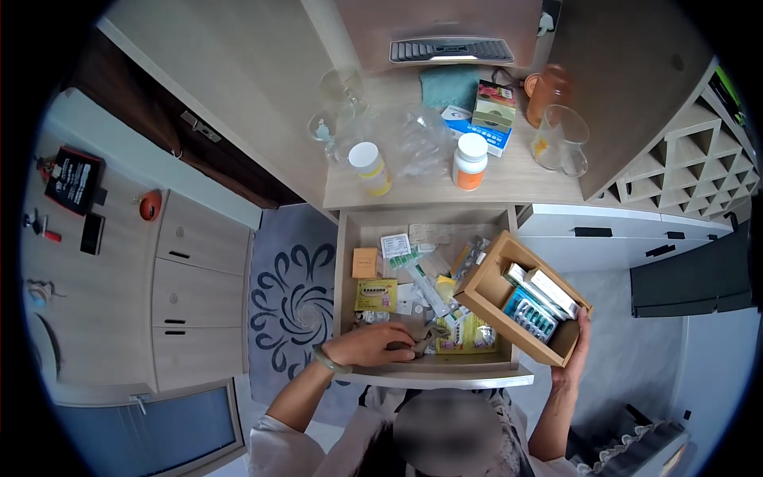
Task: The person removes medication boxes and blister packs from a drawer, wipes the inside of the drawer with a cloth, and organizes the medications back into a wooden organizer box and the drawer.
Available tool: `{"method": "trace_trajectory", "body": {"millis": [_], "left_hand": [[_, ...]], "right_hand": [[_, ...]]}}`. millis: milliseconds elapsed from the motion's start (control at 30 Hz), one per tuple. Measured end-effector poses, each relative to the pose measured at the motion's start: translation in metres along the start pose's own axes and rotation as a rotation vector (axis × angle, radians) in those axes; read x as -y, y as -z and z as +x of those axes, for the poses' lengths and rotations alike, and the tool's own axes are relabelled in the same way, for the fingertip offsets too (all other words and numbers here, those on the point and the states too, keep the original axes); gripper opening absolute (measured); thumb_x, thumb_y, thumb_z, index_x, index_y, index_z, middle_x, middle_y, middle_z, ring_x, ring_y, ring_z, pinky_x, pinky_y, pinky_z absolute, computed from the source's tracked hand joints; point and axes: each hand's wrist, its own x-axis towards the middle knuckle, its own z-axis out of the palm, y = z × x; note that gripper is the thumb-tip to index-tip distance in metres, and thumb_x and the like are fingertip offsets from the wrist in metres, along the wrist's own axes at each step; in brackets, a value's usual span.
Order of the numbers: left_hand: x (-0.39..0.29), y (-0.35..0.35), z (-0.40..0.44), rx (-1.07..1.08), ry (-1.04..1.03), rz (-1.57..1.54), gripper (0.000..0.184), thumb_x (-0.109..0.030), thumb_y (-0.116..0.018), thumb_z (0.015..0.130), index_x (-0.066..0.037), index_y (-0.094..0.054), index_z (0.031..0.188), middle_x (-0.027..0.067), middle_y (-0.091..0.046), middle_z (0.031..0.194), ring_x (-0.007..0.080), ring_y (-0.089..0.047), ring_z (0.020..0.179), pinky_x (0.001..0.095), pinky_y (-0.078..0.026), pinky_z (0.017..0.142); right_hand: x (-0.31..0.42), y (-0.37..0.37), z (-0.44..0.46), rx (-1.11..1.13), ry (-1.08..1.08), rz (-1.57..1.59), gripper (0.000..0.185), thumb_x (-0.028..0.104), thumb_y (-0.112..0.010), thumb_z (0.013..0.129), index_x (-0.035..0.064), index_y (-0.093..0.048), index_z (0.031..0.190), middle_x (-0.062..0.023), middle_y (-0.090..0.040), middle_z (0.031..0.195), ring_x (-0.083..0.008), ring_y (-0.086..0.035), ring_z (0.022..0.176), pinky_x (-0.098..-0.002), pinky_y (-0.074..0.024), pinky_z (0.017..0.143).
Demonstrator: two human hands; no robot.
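My right hand (576, 350) grips the lower right end of a brown cardboard box (487, 296), held tilted over the drawer's right side. Inside the box are a blister pack of capsules (531, 315) and white medicine boxes (553, 292). My left hand (372, 344) reaches into the front of the open drawer (345, 254), fingers curled down beside a crumpled brownish item (429, 340); what the fingertips hold is hidden. Around it lie a yellow packet (375, 295), a larger yellow packet (469, 335), a small orange box (365, 262) and a long clear-and-green package (427, 288).
On the counter above the drawer stand a white bottle with an orange label (470, 161), a white-capped bottle (370, 168), a clear plastic bag (417, 139), stacked small boxes (494, 105) and a glass pitcher (560, 139). White drawers (588, 230) adjoin on the right.
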Motion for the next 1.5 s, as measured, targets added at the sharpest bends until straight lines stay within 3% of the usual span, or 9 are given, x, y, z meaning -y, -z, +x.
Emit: {"method": "trace_trajectory", "body": {"millis": [167, 333, 467, 567, 633, 800, 1000, 1167, 1500], "left_hand": [[0.004, 0.012, 0.011, 0.117, 0.128, -0.028, 0.028, -0.026, -0.059, 0.094, -0.002, -0.068, 0.105, 0.0160, -0.062, 0.112, 0.0332, -0.062, 0.098, 0.0384, -0.050, 0.085], [0.010, 0.012, 0.052, -0.424, -0.053, 0.275, 0.027, -0.006, -0.059, 0.086, -0.003, -0.061, 0.113, 0.0158, -0.057, 0.118, 0.0334, -0.061, 0.099, 0.0415, -0.050, 0.081], [0.036, 0.005, 0.078, -0.487, -0.227, 0.566, 0.036, -0.002, -0.062, 0.081, -0.003, -0.057, 0.117, 0.0151, -0.054, 0.123, 0.0336, -0.061, 0.099, 0.0419, -0.049, 0.083], [0.020, 0.016, 0.060, -0.299, -0.137, 0.453, 0.037, -0.016, -0.066, 0.085, -0.003, -0.057, 0.118, 0.0168, -0.055, 0.122, 0.0352, -0.061, 0.097, 0.0410, -0.050, 0.084], [0.009, 0.026, 0.046, 0.250, 0.184, 0.349, 0.039, -0.026, -0.067, 0.086, 0.000, -0.060, 0.114, 0.0201, -0.060, 0.110, 0.0364, -0.060, 0.098, 0.0404, -0.049, 0.086], [0.052, -0.004, 0.030, 0.150, -0.109, 0.251, 0.037, -0.031, -0.060, 0.090, 0.001, -0.059, 0.110, 0.0210, -0.064, 0.095, 0.0369, -0.062, 0.092, 0.0428, -0.049, 0.080], [0.033, 0.017, 0.023, 0.399, 0.249, 0.016, 0.046, -0.028, -0.062, 0.089, -0.001, -0.046, 0.123, 0.0178, -0.060, 0.104, 0.0315, -0.060, 0.097, 0.0372, -0.048, 0.084], [0.015, 0.028, 0.013, -0.160, -0.012, -0.161, 0.049, -0.007, -0.077, 0.072, -0.004, -0.052, 0.115, 0.0136, -0.052, 0.111, 0.0294, -0.058, 0.108, 0.0365, -0.048, 0.087], [-0.071, 0.071, -0.014, -0.590, 0.028, 0.277, 0.053, -0.008, -0.077, 0.072, -0.011, -0.059, 0.121, 0.0106, -0.057, 0.118, 0.0345, -0.060, 0.104, 0.0374, -0.050, 0.088]], "right_hand": [[0.006, 0.006, 0.004, 0.000, 0.047, 0.015, 0.061, 0.049, -0.061, 0.089, 0.0054, -0.051, 0.130, -0.0097, -0.058, 0.123, -0.0207, -0.057, 0.113, -0.0335, -0.0464, 0.097], [0.010, 0.010, 0.004, 0.022, 0.066, 0.019, 0.058, 0.047, -0.059, 0.091, 0.0053, -0.051, 0.130, -0.0107, -0.057, 0.124, -0.0217, -0.057, 0.114, -0.0343, -0.0464, 0.097], [0.010, 0.008, 0.003, 0.021, 0.070, 0.013, 0.058, 0.047, -0.059, 0.091, 0.0055, -0.050, 0.130, -0.0108, -0.057, 0.125, -0.0217, -0.057, 0.114, -0.0346, -0.0462, 0.098], [0.008, 0.009, 0.002, 0.005, 0.096, -0.020, 0.059, 0.048, -0.058, 0.091, 0.0051, -0.050, 0.132, -0.0113, -0.056, 0.127, -0.0223, -0.056, 0.116, -0.0351, -0.0453, 0.099], [0.006, 0.010, 0.001, 0.001, 0.088, -0.014, 0.060, 0.048, -0.058, 0.091, 0.0049, -0.050, 0.132, -0.0114, -0.056, 0.127, -0.0224, -0.055, 0.116, -0.0351, -0.0452, 0.099], [0.004, 0.010, 0.002, 0.002, 0.076, -0.005, 0.062, 0.048, -0.059, 0.090, 0.0042, -0.049, 0.132, -0.0117, -0.056, 0.127, -0.0229, -0.056, 0.117, -0.0349, -0.0454, 0.099], [0.006, 0.008, 0.003, 0.011, 0.071, 0.002, 0.062, 0.049, -0.059, 0.090, 0.0043, -0.049, 0.133, -0.0120, -0.056, 0.128, -0.0227, -0.055, 0.117, -0.0346, -0.0449, 0.100], [0.005, 0.006, 0.002, -0.003, 0.079, -0.008, 0.062, 0.049, -0.059, 0.090, 0.0043, -0.049, 0.132, -0.0123, -0.056, 0.128, -0.0226, -0.056, 0.117, -0.0348, -0.0450, 0.100], [0.002, 0.006, 0.001, -0.025, 0.087, -0.049, 0.067, 0.050, -0.061, 0.089, 0.0025, -0.047, 0.134, -0.0134, -0.053, 0.129, -0.0230, -0.053, 0.120, -0.0345, -0.0431, 0.101]]}}
